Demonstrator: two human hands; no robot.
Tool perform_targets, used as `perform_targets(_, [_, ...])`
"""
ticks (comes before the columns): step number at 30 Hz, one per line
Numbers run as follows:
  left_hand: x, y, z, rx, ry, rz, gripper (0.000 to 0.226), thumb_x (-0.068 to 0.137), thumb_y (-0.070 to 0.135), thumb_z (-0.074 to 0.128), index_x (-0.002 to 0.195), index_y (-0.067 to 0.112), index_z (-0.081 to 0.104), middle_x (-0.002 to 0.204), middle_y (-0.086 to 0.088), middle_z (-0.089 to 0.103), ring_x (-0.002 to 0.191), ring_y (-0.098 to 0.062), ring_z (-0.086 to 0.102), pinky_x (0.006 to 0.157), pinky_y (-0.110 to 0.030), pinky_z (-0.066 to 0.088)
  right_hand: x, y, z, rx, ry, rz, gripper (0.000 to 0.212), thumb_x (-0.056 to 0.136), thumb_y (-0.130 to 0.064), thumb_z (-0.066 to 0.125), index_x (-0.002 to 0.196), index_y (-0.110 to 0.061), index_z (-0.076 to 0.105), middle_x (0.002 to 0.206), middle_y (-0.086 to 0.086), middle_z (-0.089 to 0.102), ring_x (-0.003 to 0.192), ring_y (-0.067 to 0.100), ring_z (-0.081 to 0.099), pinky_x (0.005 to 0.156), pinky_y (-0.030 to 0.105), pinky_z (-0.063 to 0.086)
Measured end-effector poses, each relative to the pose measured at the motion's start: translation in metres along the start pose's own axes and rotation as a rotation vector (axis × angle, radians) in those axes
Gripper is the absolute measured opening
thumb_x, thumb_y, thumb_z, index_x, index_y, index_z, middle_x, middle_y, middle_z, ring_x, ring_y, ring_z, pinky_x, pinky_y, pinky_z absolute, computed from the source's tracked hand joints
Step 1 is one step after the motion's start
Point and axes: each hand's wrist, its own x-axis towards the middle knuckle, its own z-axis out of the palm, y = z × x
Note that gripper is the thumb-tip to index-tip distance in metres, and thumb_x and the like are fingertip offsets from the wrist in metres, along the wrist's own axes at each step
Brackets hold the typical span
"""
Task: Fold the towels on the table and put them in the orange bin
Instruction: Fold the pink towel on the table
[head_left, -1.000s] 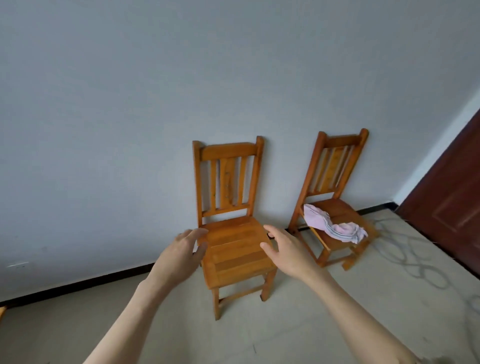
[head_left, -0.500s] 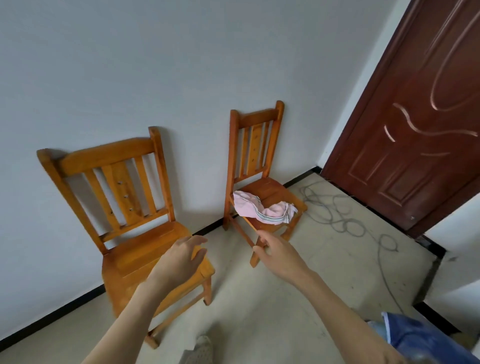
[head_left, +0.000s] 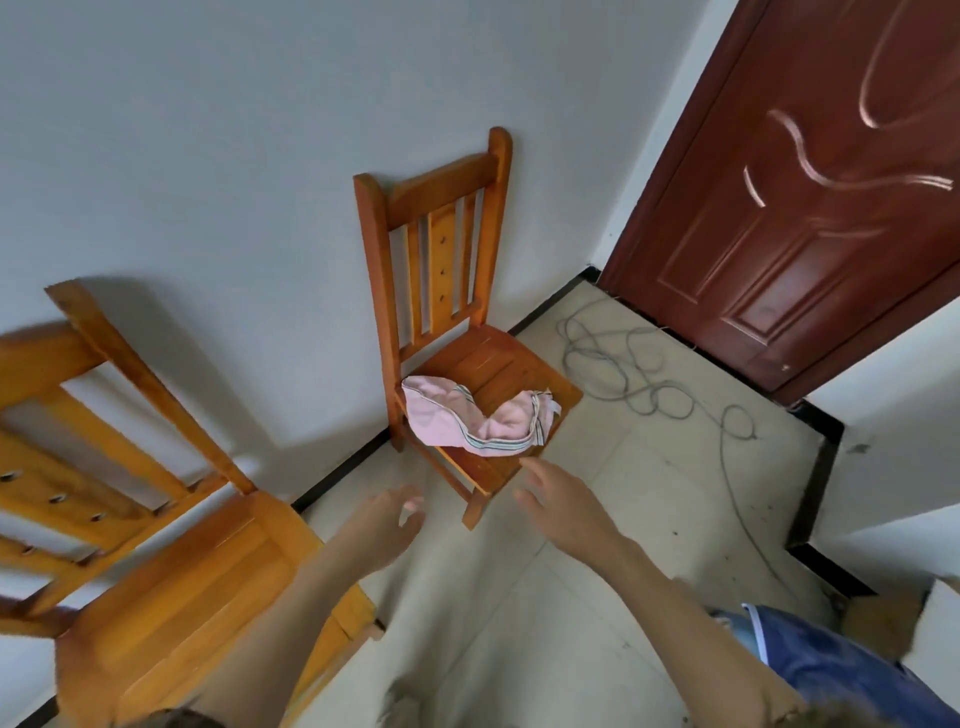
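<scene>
towel (head_left: 470, 421) crumpled on chair (head_left: 498, 364) seat | L hand (head_left: 382, 525) & R hand (head_left: 563, 501) empty, fingers loose

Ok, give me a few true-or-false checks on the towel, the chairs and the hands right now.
1. The pink towel lies crumpled on the far chair. True.
2. The right hand grips the towel. False: it is short of the towel and holds nothing.
3. The left hand holds nothing. True.
4. The near chair has a towel on its seat. False: no towel there.
5. A cable lies on the floor by the door. True.
</scene>
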Motion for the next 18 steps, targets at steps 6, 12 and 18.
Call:
perform_targets(6, [0.092,-0.010,0.032,-0.007,-0.124,-0.099,0.032,0.096,0.023,0.047,0.128,0.021,0.051,0.129,0.003,0.057,0.117,-0.010,0.053,0.103,-0.024,0.039,0.090,0.063,0.010,0.011,-0.083,0.073,0.043,0.096,-0.032,0.046,0.137,-0.019,0.040,0.136,0.001,0.051,0.125,0.018,0.048,0.098,0.028,0.038])
perform_targets(12, [0.184,-0.017,0.076,0.049,-0.134,-0.206,0.034,0.097,0.024,0.044,0.130,0.022,0.049,0.134,0.003,0.052,0.123,-0.013,0.047,0.104,-0.026,0.035,0.176,0.131,0.033,-0.051,-0.203,0.059,0.046,0.096,-0.031,0.046,0.139,-0.016,0.037,0.133,0.005,0.051,0.123,0.020,0.048,0.100,0.033,0.042])
perform_targets(18, [0.278,-0.013,0.119,0.160,-0.114,-0.175,0.042,0.097,0.024,0.043,0.139,0.027,0.039,0.147,0.004,0.038,0.136,-0.018,0.031,0.112,-0.034,0.027,0.268,0.183,0.055,-0.187,-0.176,-0.044,0.038,0.096,-0.027,0.046,0.133,-0.018,0.041,0.124,0.003,0.057,0.115,0.021,0.053,0.096,0.036,0.041])
